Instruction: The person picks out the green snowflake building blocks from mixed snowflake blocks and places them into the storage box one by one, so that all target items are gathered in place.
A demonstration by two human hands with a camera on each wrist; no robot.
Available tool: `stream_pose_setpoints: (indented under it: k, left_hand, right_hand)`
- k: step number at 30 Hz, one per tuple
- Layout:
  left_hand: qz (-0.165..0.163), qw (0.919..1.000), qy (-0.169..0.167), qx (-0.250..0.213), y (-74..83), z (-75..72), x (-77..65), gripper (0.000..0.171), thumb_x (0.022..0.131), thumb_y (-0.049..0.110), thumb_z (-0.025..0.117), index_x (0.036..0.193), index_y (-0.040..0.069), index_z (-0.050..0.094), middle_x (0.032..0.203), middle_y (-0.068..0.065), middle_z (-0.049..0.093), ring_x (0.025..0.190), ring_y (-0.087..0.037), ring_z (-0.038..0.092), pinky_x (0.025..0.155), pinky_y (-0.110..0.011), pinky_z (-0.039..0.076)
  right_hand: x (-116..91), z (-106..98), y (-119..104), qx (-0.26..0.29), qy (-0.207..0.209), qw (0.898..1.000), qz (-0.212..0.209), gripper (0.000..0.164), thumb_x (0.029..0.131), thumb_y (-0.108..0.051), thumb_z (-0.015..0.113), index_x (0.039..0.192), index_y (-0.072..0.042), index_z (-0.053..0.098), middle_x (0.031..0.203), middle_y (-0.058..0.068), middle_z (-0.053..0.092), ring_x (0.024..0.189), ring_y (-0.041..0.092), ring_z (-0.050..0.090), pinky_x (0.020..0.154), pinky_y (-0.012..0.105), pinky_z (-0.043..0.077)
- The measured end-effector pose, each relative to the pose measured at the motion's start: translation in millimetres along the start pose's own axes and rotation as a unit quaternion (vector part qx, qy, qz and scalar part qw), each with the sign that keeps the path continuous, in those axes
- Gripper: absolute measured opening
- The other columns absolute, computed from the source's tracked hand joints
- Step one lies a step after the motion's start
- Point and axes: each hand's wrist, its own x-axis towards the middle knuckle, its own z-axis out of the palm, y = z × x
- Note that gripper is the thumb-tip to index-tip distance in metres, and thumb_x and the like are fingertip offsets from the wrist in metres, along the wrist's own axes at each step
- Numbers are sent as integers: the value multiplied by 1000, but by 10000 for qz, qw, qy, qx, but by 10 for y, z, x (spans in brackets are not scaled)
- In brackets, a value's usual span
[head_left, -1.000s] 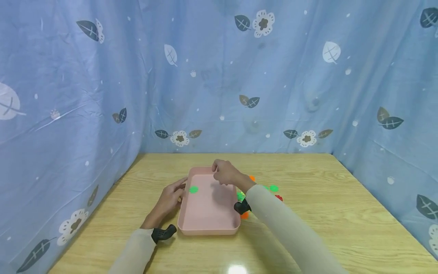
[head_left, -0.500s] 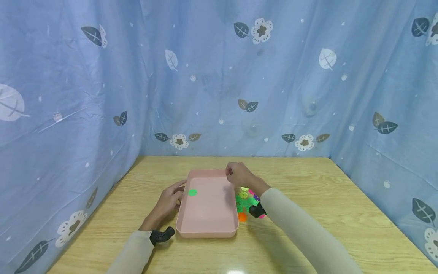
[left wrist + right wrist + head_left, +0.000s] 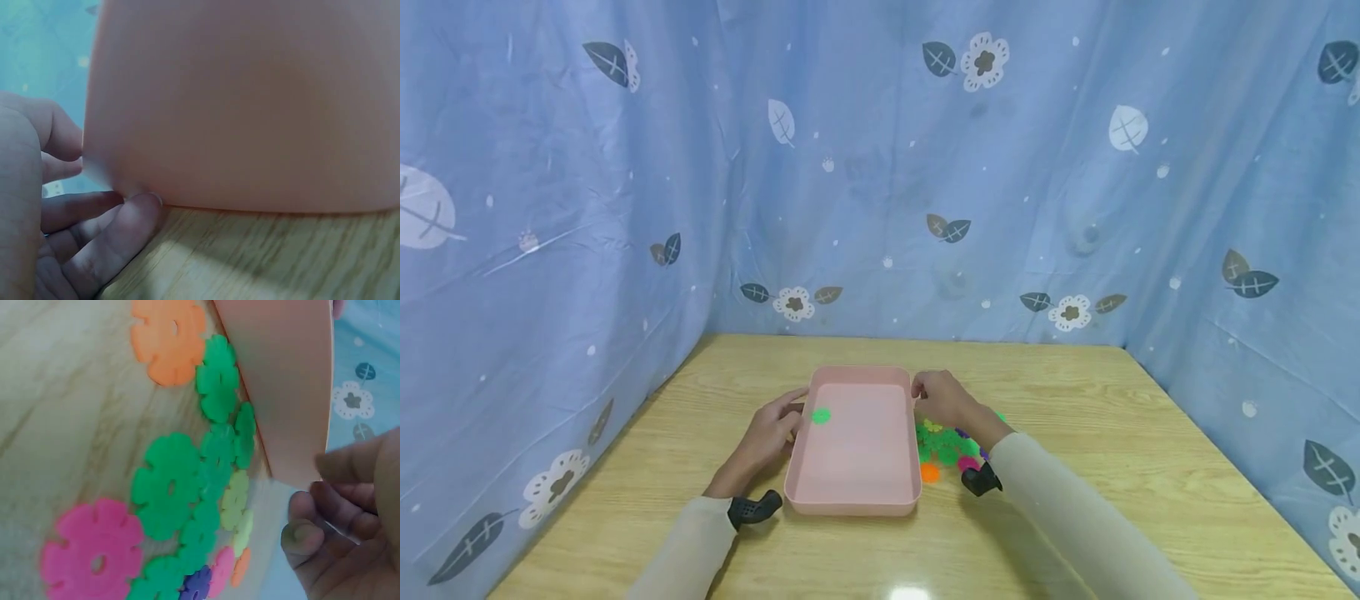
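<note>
A shallow pink tray (image 3: 852, 442) stands on the table, with one green flower-shaped plastic disc (image 3: 822, 416) inside near its left wall. My left hand (image 3: 771, 437) rests at the tray's left side, its thumb and fingertips touching the outside of the wall. At the far right corner is my right hand (image 3: 943, 400), its fingertips by the rim and its fingers loosely bent. In the right wrist view nothing shows between the right thumb (image 3: 303, 539) and the fingers. Beside the tray's right wall lies a pile of flower-shaped discs (image 3: 947, 446), partly hidden under the right wrist.
The discs on the table include a green disc (image 3: 167, 486), a pink disc (image 3: 94, 550) and an orange disc (image 3: 169, 340). The wooden table (image 3: 1075, 433) is walled by a blue patterned curtain (image 3: 880, 167). Both wrists wear black bands.
My right hand has moved right, from over the tray's far end to just outside its right wall, uncovering more of the disc pile. The left hand and the disc in the tray stay put.
</note>
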Motion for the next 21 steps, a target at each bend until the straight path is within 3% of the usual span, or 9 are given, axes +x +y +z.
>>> stream_pose_setpoints:
  k: [11, 15, 21]
  left_hand:
    - [-33, 9999, 6, -116, -17, -1, 10, 57, 93, 8, 47, 150, 13, 50, 135, -22, 62, 70, -23, 64, 53, -36, 58]
    - [-97, 9999, 62, -38, 18, 0, 5, 56, 94, 9, 47, 150, 14, 50, 134, -20, 63, 75, -23, 65, 55, -37, 59]
    - [-119, 9999, 3, 2, 24, -20, -7, 58, 93, 9, 46, 151, 13, 49, 133, -21, 64, 80, -22, 66, 57, -37, 60]
  right_hand:
    - [-197, 105, -48, -236, -412, 9983, 340, 9, 84, -8, 76, 92, -5, 77, 78, 3, 69, 58, 14, 51, 58, 31, 48]
    - [-191, 127, -76, -244, -514, 9978, 349, 4, 82, -8, 80, 84, -11, 78, 82, 0, 72, 55, 12, 44, 52, 26, 41]
    - [-175, 132, -119, -167, -493, 9979, 381, 23, 83, 3, 72, 71, -17, 73, 70, -6, 66, 52, 13, 33, 50, 26, 33]
